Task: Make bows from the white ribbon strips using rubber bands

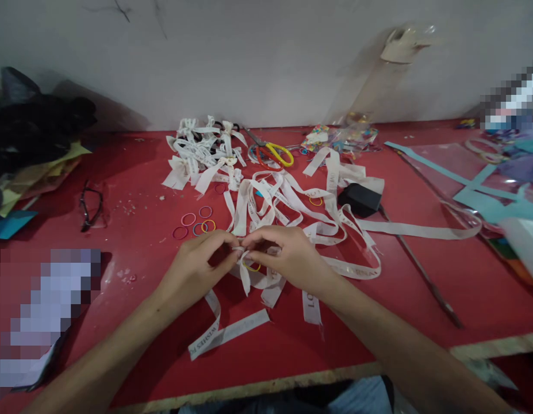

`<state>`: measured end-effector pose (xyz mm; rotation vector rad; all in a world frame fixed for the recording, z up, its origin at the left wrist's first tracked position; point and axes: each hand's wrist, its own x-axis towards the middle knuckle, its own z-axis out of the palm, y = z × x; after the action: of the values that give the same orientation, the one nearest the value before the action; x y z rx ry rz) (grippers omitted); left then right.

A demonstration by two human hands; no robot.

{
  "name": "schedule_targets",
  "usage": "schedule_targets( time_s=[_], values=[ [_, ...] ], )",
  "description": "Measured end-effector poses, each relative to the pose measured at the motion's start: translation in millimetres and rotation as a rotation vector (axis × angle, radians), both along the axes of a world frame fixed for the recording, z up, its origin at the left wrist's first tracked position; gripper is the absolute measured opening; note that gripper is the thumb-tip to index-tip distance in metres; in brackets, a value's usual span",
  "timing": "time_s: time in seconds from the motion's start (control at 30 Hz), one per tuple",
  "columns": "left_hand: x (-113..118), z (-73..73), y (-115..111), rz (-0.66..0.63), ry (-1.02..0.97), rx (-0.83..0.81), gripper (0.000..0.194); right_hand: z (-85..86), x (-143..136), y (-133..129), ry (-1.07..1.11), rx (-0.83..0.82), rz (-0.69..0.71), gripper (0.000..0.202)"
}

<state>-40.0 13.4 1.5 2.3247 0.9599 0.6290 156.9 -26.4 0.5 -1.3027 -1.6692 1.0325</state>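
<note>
Near the middle of the red table, my left hand (206,256) and my right hand (283,253) meet, each pinching a piece of white printed ribbon (245,276). A yellow elastic band (252,267) hangs at the ribbon just below the fingertips. Under and behind my hands lies a tangle of printed ribbon (356,268). One loose strip (236,332) curls on the table in front. Several coloured elastic bands (188,219) lie beyond my left hand.
Knotted ribbon pieces (201,152) are piled at the back, beside scissors (279,155) with red and yellow handles. Glasses (91,206) and a blurred phone-like object (54,310) lie left. To the right are a black object (360,199), a thin rod (421,270) and blue strips (482,195).
</note>
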Motion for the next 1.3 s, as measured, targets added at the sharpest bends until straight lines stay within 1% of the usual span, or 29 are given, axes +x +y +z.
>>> schedule_targets(
  time_s=[0.17,0.3,0.4,0.53,0.63,0.8,0.97,1.17,1.3],
  values=[
    [5,0.7,-1,0.080,-0.064,-0.225,0.014,1.2,-2,-2,-0.030,0.023,0.015,0.009],
    [4,-0.9,-1,0.062,-0.119,-0.394,0.019,1.5,-3,-3,-0.080,0.058,-0.006,0.010],
    [3,2.2,-3,0.045,-0.137,-0.449,0.019,2.7,-5,-5,-0.110,0.093,-0.033,0.011],
    [5,7.3,-5,0.025,-0.104,-0.409,0.015,3.5,-8,-7,-0.150,0.100,-0.094,0.014],
    [6,6.1,-3,0.022,-0.072,-0.342,0.013,3.5,-9,-8,-0.158,0.084,-0.119,0.014],
    [3,-0.8,-1,-0.011,-0.048,-0.210,0.012,3.9,-10,-8,-0.131,0.065,-0.112,0.013],
    [-1,-4.2,-2,-0.034,-0.046,-0.080,0.013,3.5,-9,-7,-0.104,0.079,-0.080,0.011],
    [-1,-6.5,1,-0.005,-0.067,-0.036,0.008,1.1,-7,-4,-0.024,0.063,-0.059,0.007],
    [-2,-9.9,1,0.003,-0.065,0.000,0.006,0.4,-6,-4,-0.001,0.092,-0.072,0.008]
  ],
)
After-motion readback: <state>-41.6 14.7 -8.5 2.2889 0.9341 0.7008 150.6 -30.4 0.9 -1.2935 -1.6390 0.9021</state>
